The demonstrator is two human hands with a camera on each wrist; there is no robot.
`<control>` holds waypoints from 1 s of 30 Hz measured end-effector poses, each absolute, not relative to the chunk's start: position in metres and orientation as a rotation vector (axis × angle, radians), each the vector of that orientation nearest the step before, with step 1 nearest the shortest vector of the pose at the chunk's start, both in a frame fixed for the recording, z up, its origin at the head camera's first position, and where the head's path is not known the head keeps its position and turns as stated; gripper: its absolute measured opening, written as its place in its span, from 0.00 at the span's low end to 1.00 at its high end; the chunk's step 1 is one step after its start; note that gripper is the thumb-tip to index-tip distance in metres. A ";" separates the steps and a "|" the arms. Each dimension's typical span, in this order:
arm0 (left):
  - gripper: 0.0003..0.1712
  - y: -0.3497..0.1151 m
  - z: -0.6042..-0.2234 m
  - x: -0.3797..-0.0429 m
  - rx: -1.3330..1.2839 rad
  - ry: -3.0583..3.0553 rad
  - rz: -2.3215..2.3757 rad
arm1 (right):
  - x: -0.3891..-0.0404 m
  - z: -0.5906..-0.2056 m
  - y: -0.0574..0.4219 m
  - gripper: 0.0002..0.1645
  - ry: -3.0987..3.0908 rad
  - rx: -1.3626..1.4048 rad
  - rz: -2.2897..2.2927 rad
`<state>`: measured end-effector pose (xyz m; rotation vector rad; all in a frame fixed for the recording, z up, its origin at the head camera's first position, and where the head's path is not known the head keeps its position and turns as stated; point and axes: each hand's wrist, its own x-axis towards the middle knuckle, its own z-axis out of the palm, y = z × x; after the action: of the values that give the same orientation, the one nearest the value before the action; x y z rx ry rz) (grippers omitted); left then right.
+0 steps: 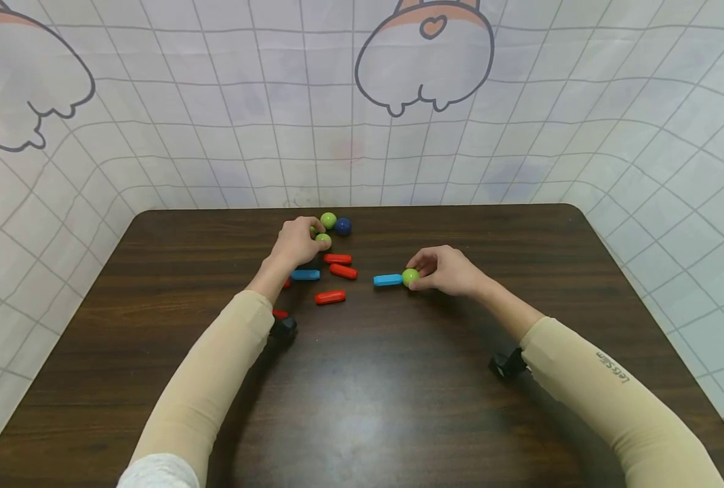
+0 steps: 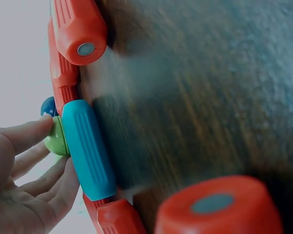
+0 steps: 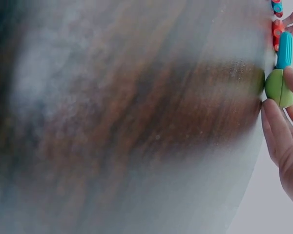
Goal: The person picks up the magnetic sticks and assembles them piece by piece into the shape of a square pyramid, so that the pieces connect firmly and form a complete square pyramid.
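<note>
Green ball against light-blue stick, right side; second ball in left pinch.
The green ball (image 1: 410,276) is right of the loose pieces, touching one end of the light-blue stick (image 1: 388,280); I can't tell if it rests on the table (image 1: 362,379). My right hand (image 1: 450,271) has thumb and fingers clamped on it. My left hand (image 1: 297,242) pinches the second green ball (image 1: 323,240) near the far edge. Step looks like joining ball to stick while picking up another ball. Next move probably calls for a steady right pinch and lifting the left ball clear of its neighbours, the third green ball (image 1: 328,220) and dark-blue ball (image 1: 343,226). Nearer me: red sticks (image 1: 330,297), another blue stick (image 1: 305,275). Gridded cloth (image 1: 215,156) behind.
</note>
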<state>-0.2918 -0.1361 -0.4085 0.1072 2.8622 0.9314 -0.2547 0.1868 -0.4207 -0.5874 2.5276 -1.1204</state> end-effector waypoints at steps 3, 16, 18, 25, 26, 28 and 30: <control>0.20 -0.137 -0.409 -0.291 0.112 2.853 0.948 | -0.255 -0.421 0.187 0.19 2.539 -0.588 -1.108; 0.21 -0.137 -0.407 -0.278 0.186 2.839 1.057 | -0.253 -0.419 0.191 0.19 2.558 -0.563 -1.107; 0.22 -0.136 -0.407 -0.274 0.205 2.834 1.081 | -0.253 -0.420 0.192 0.21 2.550 -0.571 -1.126; 0.24 -0.131 -0.406 -0.260 0.320 2.797 1.178 | -0.252 -0.422 0.193 0.21 2.557 -0.588 -1.121; 0.24 -0.130 -0.406 -0.258 0.331 2.790 1.184 | -0.252 -0.422 0.193 0.21 2.561 -0.585 -1.114; 0.24 -0.128 -0.405 -0.254 0.343 2.773 1.193 | -0.251 -0.422 0.193 0.20 2.569 -0.586 -1.106; 0.24 -0.127 -0.404 -0.250 0.353 2.759 1.199 | -0.251 -0.422 0.193 0.20 2.573 -0.586 -1.106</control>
<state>-0.2502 -0.1266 -0.4037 0.3530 2.7593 1.1989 -0.2509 0.1933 -0.4222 -0.5860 2.5726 -1.1063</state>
